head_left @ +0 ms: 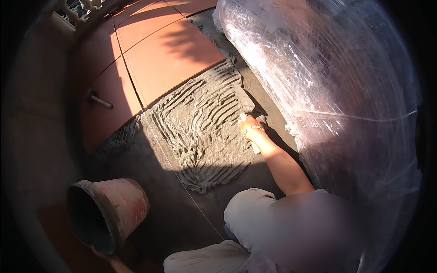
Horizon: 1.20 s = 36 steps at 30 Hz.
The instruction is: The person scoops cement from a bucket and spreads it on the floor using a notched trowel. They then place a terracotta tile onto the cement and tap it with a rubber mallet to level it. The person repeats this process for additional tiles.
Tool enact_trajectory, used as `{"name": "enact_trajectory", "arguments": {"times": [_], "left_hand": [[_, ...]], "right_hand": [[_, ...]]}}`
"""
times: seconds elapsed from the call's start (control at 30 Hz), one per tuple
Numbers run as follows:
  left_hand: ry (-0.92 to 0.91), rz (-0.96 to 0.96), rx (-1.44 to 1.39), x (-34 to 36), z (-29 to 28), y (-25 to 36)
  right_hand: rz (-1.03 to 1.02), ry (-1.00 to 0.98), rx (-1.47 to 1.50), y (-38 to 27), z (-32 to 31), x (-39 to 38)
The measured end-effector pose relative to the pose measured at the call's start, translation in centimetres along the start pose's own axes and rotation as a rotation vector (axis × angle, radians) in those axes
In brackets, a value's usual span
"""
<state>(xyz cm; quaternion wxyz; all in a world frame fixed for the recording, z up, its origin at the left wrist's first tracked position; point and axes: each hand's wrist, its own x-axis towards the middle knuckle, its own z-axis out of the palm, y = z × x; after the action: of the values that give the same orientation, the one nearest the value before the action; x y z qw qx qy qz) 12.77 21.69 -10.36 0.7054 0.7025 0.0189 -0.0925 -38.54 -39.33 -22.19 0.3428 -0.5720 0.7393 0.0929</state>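
Observation:
My right hand, a chain bracelet on its wrist, is closed around the pale handle of a trowel. The grey blade rests at the right edge of a bed of wet mortar, which is combed into curved ridges. At the lower left, a dirty reddish-white bucket is tipped, its dark mouth facing left. My left hand grips the bucket's lower rim, mostly in shadow, with only part of the fingers showing. What the bucket holds is too dark to make out.
Terracotta tiles lie beyond the mortar, with a dark-headed mallet on one. A thin string runs from the tile joint toward my knees. Along the right stands a bulky stack wrapped in clear plastic film. A wall borders the left.

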Motion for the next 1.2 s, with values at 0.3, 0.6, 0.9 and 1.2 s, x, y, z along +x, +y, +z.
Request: {"name": "enact_trajectory", "arguments": {"times": [0.3,0.6,0.9,1.2], "left_hand": [[0.236,-0.008,-0.073,-0.7,0.9,0.5],[0.166,-0.079,-0.145,-1.9,2.9,1.8],[0.161,-0.100,-0.088,-1.8,3.2,1.7],[0.132,-0.111,-0.075,-0.9,2.4,0.5]], "right_hand": [[-0.086,0.001,0.213,-12.0,1.8,10.1],[0.144,-0.128,0.609,-9.3,3.5,11.2],[0.405,-0.147,1.190,0.6,4.1,-0.9],[0.328,-0.217,0.892,9.8,2.0,-7.3]]}}
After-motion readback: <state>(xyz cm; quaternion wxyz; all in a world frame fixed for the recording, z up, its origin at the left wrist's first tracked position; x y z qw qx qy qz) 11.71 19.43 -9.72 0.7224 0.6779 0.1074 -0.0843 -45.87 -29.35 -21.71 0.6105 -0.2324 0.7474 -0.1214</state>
